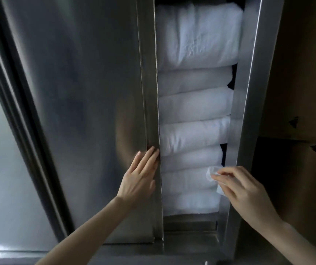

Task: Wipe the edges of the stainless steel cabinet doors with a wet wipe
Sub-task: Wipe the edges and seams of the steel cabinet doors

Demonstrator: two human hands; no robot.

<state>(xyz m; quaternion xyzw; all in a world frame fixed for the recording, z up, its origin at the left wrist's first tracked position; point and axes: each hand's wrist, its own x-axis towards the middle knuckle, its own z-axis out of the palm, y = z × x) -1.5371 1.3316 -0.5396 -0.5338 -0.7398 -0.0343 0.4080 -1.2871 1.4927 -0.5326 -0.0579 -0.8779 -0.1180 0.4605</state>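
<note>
— Left hand (141, 175)?
— Flat, fingers straight and close together, its forearm reaching up from below.
— And the right hand (243, 190)?
— Level with the left, well apart from it, fingers curled, pinching a wet wipe (211, 174) at the fingertips.

**Surface notes: cabinet front**

Your left cabinet door (88, 92) is brushed stainless steel with a satin sheen, a fine grain and cloudy smears across the face. Its folded edge (150, 92) is the same metal, brighter along the corner. The right door edge (256, 92) looks smooth and more reflective. The folded white linens (195, 104) inside are soft, matt cloth, and the top one is puckered in places. Your wet wipe (213, 172) is a thin white sheet, crumpled. The side panel (306, 64) is brown board, matt, with chipped spots.
</note>
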